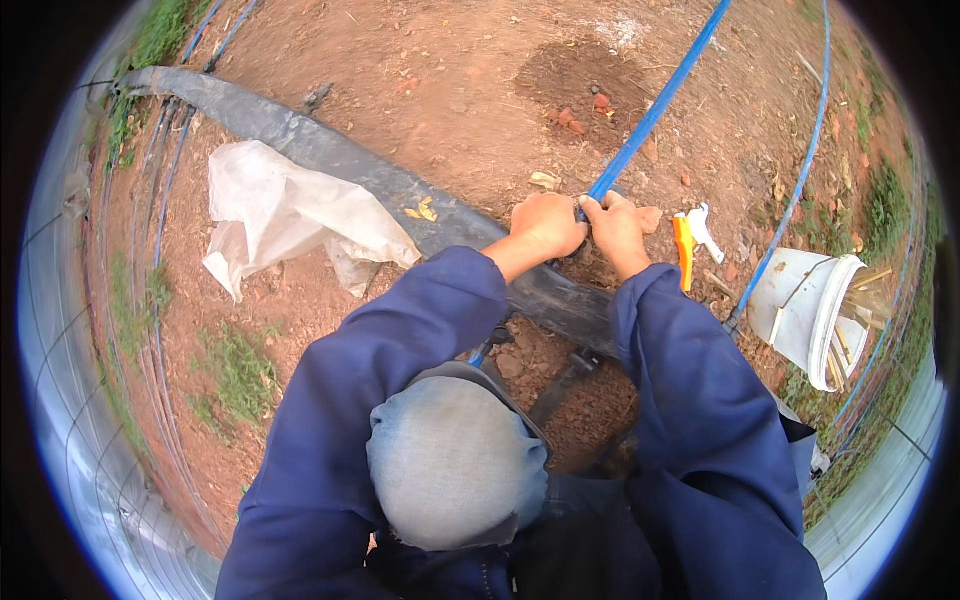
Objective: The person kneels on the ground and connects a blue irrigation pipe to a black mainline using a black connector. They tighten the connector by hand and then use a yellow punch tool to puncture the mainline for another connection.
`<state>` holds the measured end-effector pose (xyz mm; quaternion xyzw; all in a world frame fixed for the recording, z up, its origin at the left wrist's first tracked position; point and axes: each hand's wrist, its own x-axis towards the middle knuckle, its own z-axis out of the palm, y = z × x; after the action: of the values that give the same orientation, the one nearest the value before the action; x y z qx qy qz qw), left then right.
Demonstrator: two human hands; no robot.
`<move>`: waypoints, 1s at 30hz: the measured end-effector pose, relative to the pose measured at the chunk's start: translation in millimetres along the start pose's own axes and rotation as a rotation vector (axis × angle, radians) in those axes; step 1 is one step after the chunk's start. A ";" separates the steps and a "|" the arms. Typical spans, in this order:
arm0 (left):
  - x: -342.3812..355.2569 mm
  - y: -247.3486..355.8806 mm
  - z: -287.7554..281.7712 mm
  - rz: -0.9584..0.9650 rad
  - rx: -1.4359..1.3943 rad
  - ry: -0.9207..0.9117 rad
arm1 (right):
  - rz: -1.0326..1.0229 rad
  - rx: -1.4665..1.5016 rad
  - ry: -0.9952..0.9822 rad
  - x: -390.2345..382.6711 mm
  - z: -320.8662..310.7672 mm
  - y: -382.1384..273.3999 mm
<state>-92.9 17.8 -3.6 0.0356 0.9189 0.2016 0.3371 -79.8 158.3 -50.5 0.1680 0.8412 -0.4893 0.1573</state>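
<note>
Head view: both hands, left hand (546,226) and right hand (616,227), grip the end of a blue pipe (655,108) over a wide black hose (330,160) on red soil.

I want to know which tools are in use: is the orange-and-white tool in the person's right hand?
No. The orange-and-white tool lies on the red soil just beside the right hand, which grips the blue tube together with the left hand.

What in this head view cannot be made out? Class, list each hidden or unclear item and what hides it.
- Join where the blue pipe meets the flat black hose: covered by left hand and right hand.
- Fingertips: curled under.
- White bucket contents: too small, bent by the rim.
- Ground under the knee: hidden by blue sleeves.
</note>
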 end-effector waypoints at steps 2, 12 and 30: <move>-0.9 1.8 6.0 -0.005 0.007 0.064 | -0.018 -0.079 0.022 1.2 1.6 1.6; -2.2 -12.7 -0.6 0.022 -0.210 -0.003 | -0.068 -0.063 0.011 12.4 6.1 5.3; -44.7 -82.3 9.4 0.494 0.115 0.366 | -0.051 -0.720 -0.274 -49.1 -17.3 -59.1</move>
<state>-46.7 -63.4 -15.5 0.2401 0.9377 0.2282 0.1045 -63.5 139.7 24.3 0.0143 0.9343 -0.1840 0.3051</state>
